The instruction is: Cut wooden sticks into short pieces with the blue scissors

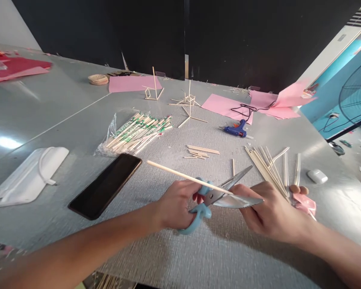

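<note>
My left hand (179, 204) grips the light blue handles of a pair of scissors (201, 212), whose blades stand apart and point right. A thin wooden stick (180, 174) passes between the blades, slanting down from upper left to right. My right hand (266, 210) is closed at the stick's right end, with the fingertips close beside the blades. Beyond the hands lie several short cut sticks (203, 150), and one more short stick (233, 167) is just above the blades.
Around the table are a phone (105, 186), a white case (30, 176), a bag of wrapped chopsticks (138, 132), stick frames (190, 112), a blue glue gun (236, 128), pink paper (222, 107), loose sticks (266, 168), a white earbud case (317, 176) and a fan (357, 92).
</note>
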Action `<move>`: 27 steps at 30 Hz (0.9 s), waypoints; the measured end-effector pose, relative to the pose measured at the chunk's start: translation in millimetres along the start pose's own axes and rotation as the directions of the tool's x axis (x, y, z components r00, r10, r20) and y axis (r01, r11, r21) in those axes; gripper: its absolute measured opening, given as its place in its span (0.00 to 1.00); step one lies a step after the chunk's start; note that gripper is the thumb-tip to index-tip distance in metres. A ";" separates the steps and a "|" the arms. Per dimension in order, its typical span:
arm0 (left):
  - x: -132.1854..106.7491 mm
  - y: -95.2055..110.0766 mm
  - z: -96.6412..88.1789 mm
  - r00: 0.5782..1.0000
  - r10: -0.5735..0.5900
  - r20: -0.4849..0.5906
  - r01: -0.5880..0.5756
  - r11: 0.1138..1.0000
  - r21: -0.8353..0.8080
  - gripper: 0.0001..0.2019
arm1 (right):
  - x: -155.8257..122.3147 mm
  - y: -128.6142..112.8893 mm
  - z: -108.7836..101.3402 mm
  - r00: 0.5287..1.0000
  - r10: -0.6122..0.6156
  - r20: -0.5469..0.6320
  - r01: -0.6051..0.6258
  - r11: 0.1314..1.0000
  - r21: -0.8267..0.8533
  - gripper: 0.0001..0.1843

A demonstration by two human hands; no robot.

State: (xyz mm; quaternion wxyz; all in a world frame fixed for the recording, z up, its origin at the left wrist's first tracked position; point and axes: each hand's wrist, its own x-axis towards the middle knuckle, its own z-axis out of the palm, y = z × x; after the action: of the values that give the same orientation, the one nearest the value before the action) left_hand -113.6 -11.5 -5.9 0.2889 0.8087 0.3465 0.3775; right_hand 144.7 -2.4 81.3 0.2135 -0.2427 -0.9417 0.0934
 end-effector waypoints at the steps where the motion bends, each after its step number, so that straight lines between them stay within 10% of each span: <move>1: 0.1 -0.1 0.2 1.000 0.000 0.001 0.000 1.000 -0.005 0.05 | -0.1 0.2 0.1 1.000 -0.001 0.005 0.001 1.000 0.005 0.10; 14: -0.6 0.7 2.2 1.000 0.010 0.009 -0.009 1.000 -0.024 0.07 | 3.4 -8.4 -0.6 0.999 0.023 0.026 -0.025 0.998 0.053 0.11; 27: 1.9 -0.5 3.5 0.996 0.087 -0.005 -0.087 0.985 -0.148 0.05 | 10.2 -8.3 5.6 0.993 0.070 0.096 -0.114 0.788 0.605 0.13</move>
State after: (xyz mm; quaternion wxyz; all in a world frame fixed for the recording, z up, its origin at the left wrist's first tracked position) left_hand -109.9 -10.5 -7.4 0.3319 0.7995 0.2817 0.4140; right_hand 130.7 -4.9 82.2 0.2430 -0.2033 -0.8553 0.4099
